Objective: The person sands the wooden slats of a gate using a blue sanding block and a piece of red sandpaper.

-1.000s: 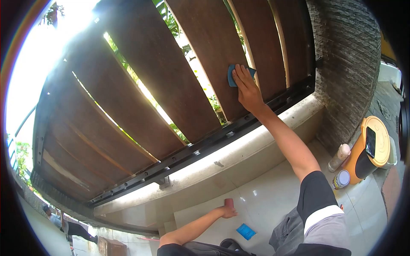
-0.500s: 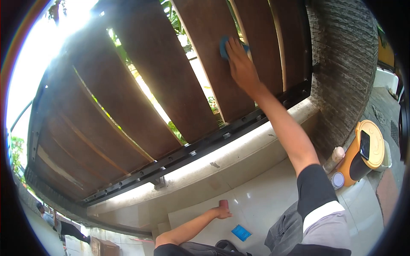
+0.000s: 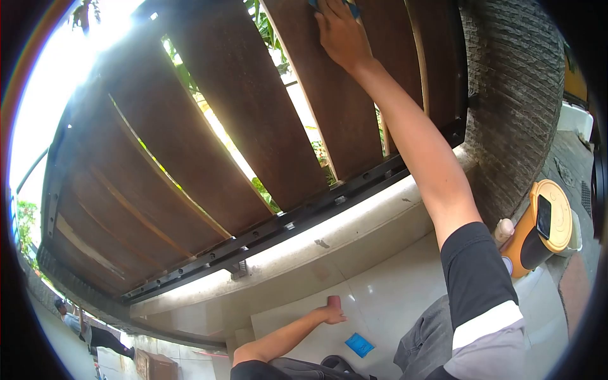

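Note:
High on a brown wooden slat (image 3: pixel 354 126) of the fence, my right hand (image 3: pixel 342 35) presses a blue cloth (image 3: pixel 353 9), mostly covered by the fingers and cut off by the top edge of the view. Low over the tiled floor, my left hand (image 3: pixel 329 314) has its fingers around a small reddish cylinder (image 3: pixel 334 301); its exact kind I cannot tell. A flat blue packet (image 3: pixel 360 344) lies on the tiles just below that hand.
A black metal rail (image 3: pixel 291 225) runs under the slats above a pale ledge (image 3: pixel 316 244). At right stand a yellow-lidded container (image 3: pixel 555 215) with a phone (image 3: pixel 543 216) on it and a bottle (image 3: pixel 503 232). A person (image 3: pixel 79 326) and a brown box (image 3: pixel 156 367) are lower left.
My right hand has slid up the slat with the blue cloth, the arm stretching further. My left hand stays about where it was with the reddish cylinder.

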Demonstrator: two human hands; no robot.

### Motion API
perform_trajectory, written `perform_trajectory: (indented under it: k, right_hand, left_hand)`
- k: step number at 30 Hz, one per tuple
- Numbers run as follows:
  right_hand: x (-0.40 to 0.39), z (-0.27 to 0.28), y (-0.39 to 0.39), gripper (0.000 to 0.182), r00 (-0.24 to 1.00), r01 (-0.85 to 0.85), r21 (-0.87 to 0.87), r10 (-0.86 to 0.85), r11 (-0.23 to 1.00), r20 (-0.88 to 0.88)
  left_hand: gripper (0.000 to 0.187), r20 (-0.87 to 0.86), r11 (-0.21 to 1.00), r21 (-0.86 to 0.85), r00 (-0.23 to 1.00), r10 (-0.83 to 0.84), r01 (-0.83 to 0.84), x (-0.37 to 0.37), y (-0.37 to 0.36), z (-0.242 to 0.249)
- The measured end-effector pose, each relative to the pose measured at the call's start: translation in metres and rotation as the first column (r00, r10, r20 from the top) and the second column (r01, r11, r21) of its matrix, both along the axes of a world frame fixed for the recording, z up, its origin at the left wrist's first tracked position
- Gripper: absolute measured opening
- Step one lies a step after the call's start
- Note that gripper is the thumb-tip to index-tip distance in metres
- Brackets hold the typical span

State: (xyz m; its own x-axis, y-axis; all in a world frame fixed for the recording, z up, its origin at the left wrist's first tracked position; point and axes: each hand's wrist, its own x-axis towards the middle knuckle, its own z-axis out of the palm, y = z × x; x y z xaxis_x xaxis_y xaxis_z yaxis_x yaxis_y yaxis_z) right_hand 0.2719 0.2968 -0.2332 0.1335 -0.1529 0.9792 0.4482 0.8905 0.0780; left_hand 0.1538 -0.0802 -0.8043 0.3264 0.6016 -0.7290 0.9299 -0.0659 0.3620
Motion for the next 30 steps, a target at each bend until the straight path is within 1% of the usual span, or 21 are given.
perform_trajectory:
  k: [2, 4, 5, 6, 7, 9, 11, 13, 15, 16, 17, 19, 21, 22, 23, 24, 26, 27, 29, 30]
  right_hand:
    - [0.011, -0.043, -0.008, 0.037, 0.993, -0.099, -0.056, 0.102, 0.994, 0.054]
    - [0.017, -0.109, -0.015, 0.04, 0.992, 0.021, -0.062, -0.013, 0.998, 0.127]
    - [0.02, -0.139, -0.019, 0.04, 0.986, 0.024, -0.071, -0.012, 0.997, 0.167]
    - [0.023, -0.15, -0.027, 0.04, 0.979, 0.029, -0.076, -0.013, 0.997, 0.204]
    - [0.021, -0.147, -0.024, 0.04, 0.979, 0.026, -0.076, -0.01, 0.997, 0.202]
    - [0.014, -0.128, -0.018, 0.039, 0.989, 0.06, -0.028, -0.056, 0.998, 0.133]
    - [0.005, -0.076, -0.007, 0.038, 0.996, 0.082, 0.004, -0.082, 0.997, 0.023]
    - [0.008, -0.022, -0.009, 0.038, 0.999, -0.017, -0.128, 0.023, 0.992, 0.039]
    - [0.009, -0.003, -0.002, 0.04, 0.999, -0.045, -0.134, 0.047, 0.99, 0.012]
    - [0.008, -0.001, -0.003, 0.043, 0.997, -0.073, -0.128, 0.073, 0.989, -0.009]
    - [0.007, -0.01, -0.006, 0.043, 0.997, -0.075, -0.132, 0.075, 0.989, -0.003]
    - [0.013, -0.041, -0.03, 0.036, 0.983, -0.167, -0.36, 0.182, 0.918, 0.007]
    - [0.002, -0.101, -0.025, 0.039, 0.995, -0.09, -0.218, 0.095, 0.972, 0.012]
    - [0.002, -0.121, -0.024, 0.039, 0.996, -0.089, -0.215, 0.092, 0.973, 0.007]
    - [0.001, -0.137, -0.024, 0.041, 0.998, -0.019, -0.187, 0.03, 0.982, 0.056]
    - [-0.002, -0.14, -0.024, 0.042, 0.995, 0.047, -0.154, -0.032, 0.987, 0.099]
    - [-0.007, -0.113, -0.023, 0.043, 0.998, 0.043, -0.131, -0.037, 0.99, 0.049]
    - [-0.009, -0.095, -0.022, 0.043, 0.999, 0.046, -0.115, -0.044, 0.992, 0.016]
    - [-0.012, -0.045, -0.008, 0.044, 0.994, 0.082, -0.054, -0.085, 0.995, -0.066]
    - [-0.009, -0.024, -0.009, 0.044, 0.994, 0.084, -0.061, -0.088, 0.995, -0.067]
  left_hand:
    - [0.058, -0.025, 1.0, -0.003, 1.0, -0.001, 0.001, -0.001, 0.009, 0.004]
    - [0.059, -0.016, 1.0, 0.008, 1.0, -0.009, 0.009, 0.003, 0.011, 0.011]
    - [0.06, -0.014, 1.0, 0.006, 1.0, -0.023, 0.023, 0.005, 0.009, 0.012]
    - [0.06, -0.015, 1.0, 0.011, 1.0, -0.019, 0.019, 0.005, 0.01, 0.01]
    - [0.061, 0.003, 0.999, 0.012, 1.0, -0.031, 0.031, 0.006, 0.007, 0.007]
    - [0.062, 0.017, 0.999, 0.001, 0.999, -0.04, 0.04, 0.009, -0.003, -0.001]
    - [0.064, -0.007, 0.999, -0.035, 1.0, -0.03, 0.03, 0.007, -0.01, -0.011]
    - [0.063, -0.037, 0.998, -0.04, 0.998, -0.04, 0.039, 0.005, -0.012, -0.019]
    - [0.063, -0.067, 0.998, -0.036, 0.997, -0.045, 0.043, 0.002, -0.014, -0.015]
    - [0.062, -0.043, 0.999, -0.038, 0.999, -0.022, 0.02, -0.001, -0.01, -0.009]
    - [0.061, -0.014, 0.999, -0.039, 1.0, 0.001, -0.002, -0.001, -0.008, -0.005]
    - [0.061, 0.004, 0.999, -0.047, 1.0, 0.018, -0.018, -0.003, -0.006, 0.001]
    - [0.06, 0.015, 0.998, -0.057, 0.999, 0.031, -0.03, 0.0, -0.003, 0.006]
    - [0.061, 0.005, 0.997, -0.077, 1.0, 0.007, -0.007, 0.002, -0.002, 0.012]
    - [0.061, -0.007, 0.995, -0.096, 1.0, -0.013, 0.012, 0.001, -0.001, 0.016]
    - [0.061, -0.018, 0.996, -0.091, 1.0, -0.01, 0.008, -0.001, -0.002, 0.009]
    - [0.063, 0.0, 0.998, -0.054, 1.0, -0.015, 0.015, -0.007, -0.008, -0.021]
    - [0.063, -0.011, 0.998, -0.054, 1.0, -0.018, 0.017, -0.007, -0.011, -0.022]
    - [0.063, 0.037, 1.0, 0.009, 0.999, -0.002, 0.002, -0.002, -0.016, -0.016]
    - [0.063, 0.035, 1.0, 0.002, 0.999, -0.004, 0.004, -0.001, -0.019, -0.01]
